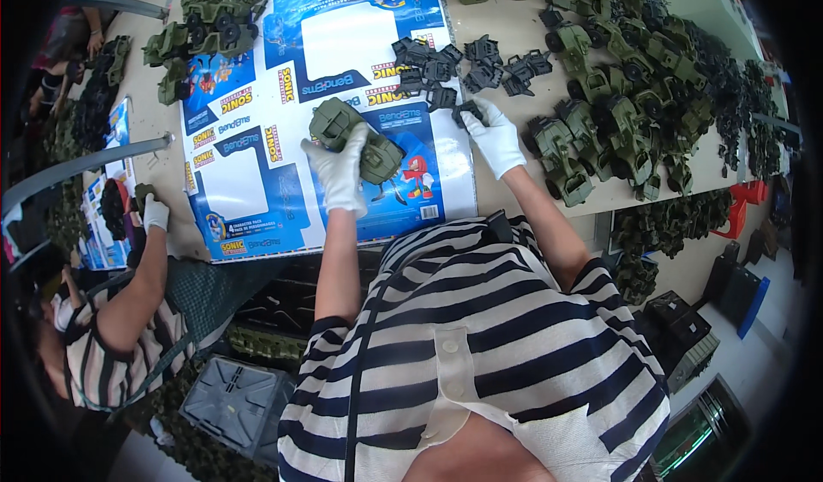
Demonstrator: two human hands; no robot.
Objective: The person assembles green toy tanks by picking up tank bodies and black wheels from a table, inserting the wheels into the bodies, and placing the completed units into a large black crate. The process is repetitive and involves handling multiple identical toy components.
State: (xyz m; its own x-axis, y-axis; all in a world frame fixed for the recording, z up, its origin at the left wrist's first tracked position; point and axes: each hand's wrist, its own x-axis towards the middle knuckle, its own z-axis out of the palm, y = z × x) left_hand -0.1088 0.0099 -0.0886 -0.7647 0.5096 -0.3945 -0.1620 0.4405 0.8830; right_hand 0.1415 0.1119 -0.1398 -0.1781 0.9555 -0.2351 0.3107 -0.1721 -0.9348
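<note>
My left hand (339, 176), in a white glove, is closed around an olive-green toy military vehicle (381, 158) above a printed sheet. The thumb lies across the vehicle's side, and its wheels do not show. In my right hand (499, 141), also gloved in white, a small dark grey plastic part (465, 113) is pinched between thumb and fingers, partly hidden by them. Just beyond that hand lies a loose cluster of similar dark grey plastic parts (420, 60). The two hands are apart, and the part does not touch the vehicle.
A blue-and-white printed sheet (244, 122) covers part of the table (497, 192). Olive toy vehicles (600, 122) are heaped at the right, more at the far edge. On the left, a co-worker's gloved hand (156, 213) works beyond a metal rail (86, 163). A grey crate (227, 403) stands below.
</note>
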